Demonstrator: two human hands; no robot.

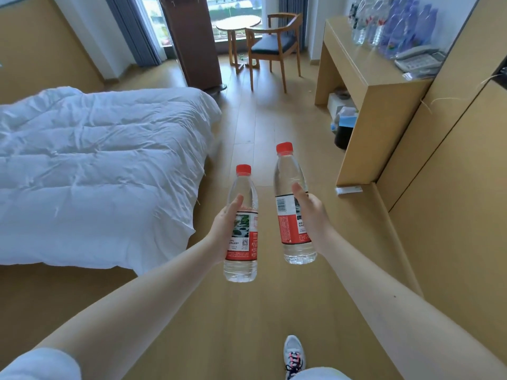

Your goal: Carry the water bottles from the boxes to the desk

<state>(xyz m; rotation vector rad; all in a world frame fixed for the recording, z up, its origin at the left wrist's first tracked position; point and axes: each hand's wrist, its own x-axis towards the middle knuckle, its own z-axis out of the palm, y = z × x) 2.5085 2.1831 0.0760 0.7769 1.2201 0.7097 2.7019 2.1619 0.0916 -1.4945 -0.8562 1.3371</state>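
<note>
My left hand [223, 229] grips a clear water bottle [242, 259] with a red cap and red label, held upright over the wooden floor. My right hand [312, 215] grips a second, like bottle [289, 187], also upright and a little higher. The wooden desk [365, 67] stands ahead on the right, against the wall. Several water bottles [392, 26] with clear and bluish bodies stand in a cluster at the back of its top. No boxes are in view.
A bed with a white duvet [96, 160] fills the left. A grey telephone [419, 60] sits on the desk's near end. A wooden chair [274, 45] and a round table [238, 24] stand by the window. A bin and boxes [343, 124] sit under the desk.
</note>
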